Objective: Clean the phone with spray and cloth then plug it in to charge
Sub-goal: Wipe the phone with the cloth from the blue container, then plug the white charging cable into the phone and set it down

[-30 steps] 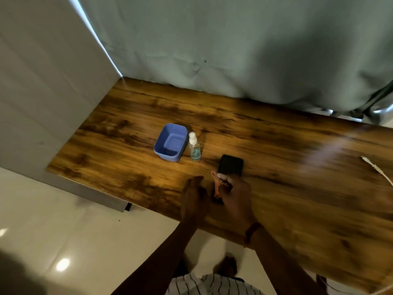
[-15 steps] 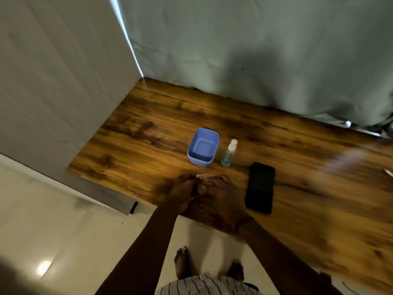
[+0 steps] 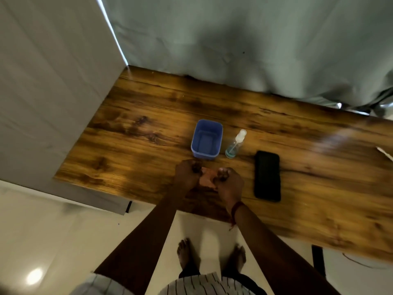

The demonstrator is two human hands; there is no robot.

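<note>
Dark wooden table against a grey curtain: my left hand and right hand each pinch an end of the small pink cloth near the front edge. The phone lies flat just right of my right hand, the nearer one, with its long axis pointing away from me. The spray bottle stands just beyond.

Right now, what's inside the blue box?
Nothing that I can see: the blue box shows only its own bare blue floor. The narrow strip just behind its near wall is hidden from this angle.
</note>
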